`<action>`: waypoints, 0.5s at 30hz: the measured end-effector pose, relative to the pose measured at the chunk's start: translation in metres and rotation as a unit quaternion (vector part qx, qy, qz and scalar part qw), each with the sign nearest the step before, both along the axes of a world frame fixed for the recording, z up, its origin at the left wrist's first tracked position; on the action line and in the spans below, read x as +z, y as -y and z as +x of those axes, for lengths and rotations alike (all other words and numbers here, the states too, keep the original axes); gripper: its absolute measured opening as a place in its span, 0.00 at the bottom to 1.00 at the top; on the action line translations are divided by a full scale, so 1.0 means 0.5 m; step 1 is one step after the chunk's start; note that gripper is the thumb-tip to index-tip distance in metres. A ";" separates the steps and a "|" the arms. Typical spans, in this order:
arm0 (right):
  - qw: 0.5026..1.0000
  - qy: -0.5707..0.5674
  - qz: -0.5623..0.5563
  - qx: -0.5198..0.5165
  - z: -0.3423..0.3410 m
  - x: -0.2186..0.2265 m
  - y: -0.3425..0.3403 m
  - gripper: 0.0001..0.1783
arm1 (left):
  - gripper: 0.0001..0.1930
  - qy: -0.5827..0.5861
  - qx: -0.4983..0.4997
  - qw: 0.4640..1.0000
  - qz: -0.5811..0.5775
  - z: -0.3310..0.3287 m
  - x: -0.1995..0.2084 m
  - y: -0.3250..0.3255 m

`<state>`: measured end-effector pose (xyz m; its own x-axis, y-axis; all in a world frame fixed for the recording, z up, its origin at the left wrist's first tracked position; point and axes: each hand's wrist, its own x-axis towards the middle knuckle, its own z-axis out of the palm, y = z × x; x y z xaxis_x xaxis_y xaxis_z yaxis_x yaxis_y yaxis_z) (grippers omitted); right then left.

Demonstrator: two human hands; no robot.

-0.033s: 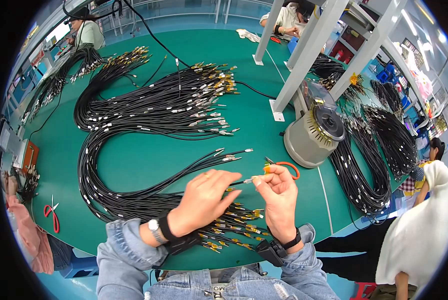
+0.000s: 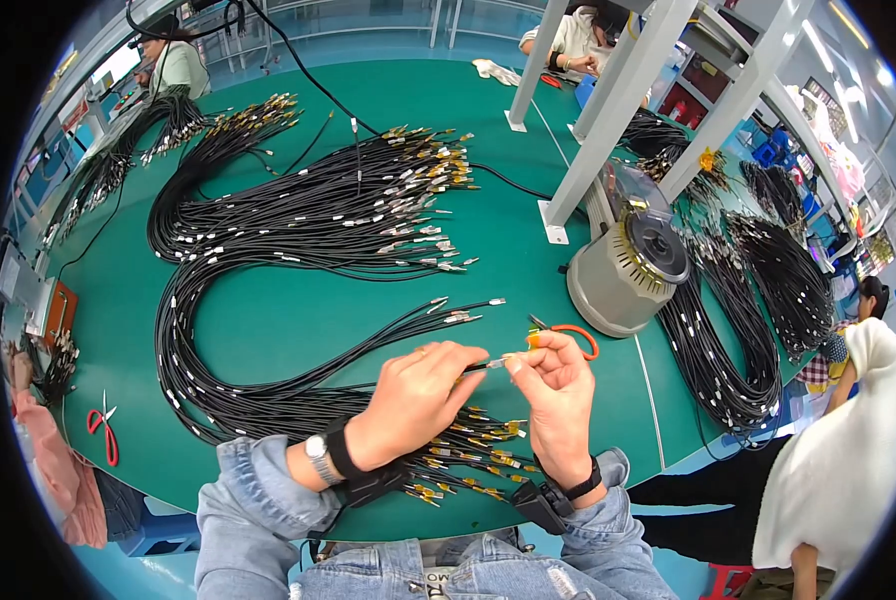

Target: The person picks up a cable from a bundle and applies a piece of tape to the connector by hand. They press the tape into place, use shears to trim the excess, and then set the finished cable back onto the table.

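Just above the table's near edge, my left hand [image 2: 418, 400] is closed with its thumb and fingers on a thin black cable close to its metal end [image 2: 498, 363]. My right hand [image 2: 558, 395] pinches the tip of that same end between thumb and index finger. A small piece of yellow tape [image 2: 534, 341] sticks up at the right fingertips. Beneath my hands lies a curved bundle of black cables [image 2: 193, 350] with white labels, its near ends [image 2: 488, 455] wrapped in yellow. My left palm hides part of it.
Red-handled pliers [image 2: 576, 338] lie beyond my right hand, beside a grey round tape dispenser [image 2: 618, 285]. A larger cable bundle [image 2: 298, 205] spreads behind. Scissors [image 2: 106, 430] rest at left. Metal posts [image 2: 593, 140] rise from the green table [image 2: 368, 95]. More cables [image 2: 718, 330] lie right; co-workers sit around.
The fingers of my left hand have come together onto the cable, with the thumb drawn up toward them. My right hand keeps nearly the same place and pinch.
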<state>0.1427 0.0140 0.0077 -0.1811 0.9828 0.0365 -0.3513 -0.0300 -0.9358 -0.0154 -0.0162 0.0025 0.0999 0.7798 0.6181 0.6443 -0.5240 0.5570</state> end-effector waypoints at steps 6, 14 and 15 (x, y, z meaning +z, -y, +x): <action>0.999 0.002 0.012 -0.046 0.003 -0.007 0.009 0.10 | 0.08 0.038 0.007 0.999 -0.008 0.009 -0.029 -0.008; 0.997 0.051 0.046 0.038 -0.007 -0.040 0.027 0.02 | 0.08 0.028 0.036 0.999 0.027 0.018 -0.037 -0.008; 0.997 0.056 0.049 0.035 -0.010 -0.043 0.027 0.03 | 0.08 0.018 0.038 0.999 0.033 0.017 -0.037 -0.005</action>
<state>0.1377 0.0004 -0.0136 -0.2572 0.9604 0.1072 -0.2456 0.0423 -0.9685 -0.0070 -0.0136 -0.0158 0.0181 0.7415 0.6708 0.6638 -0.5106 0.5465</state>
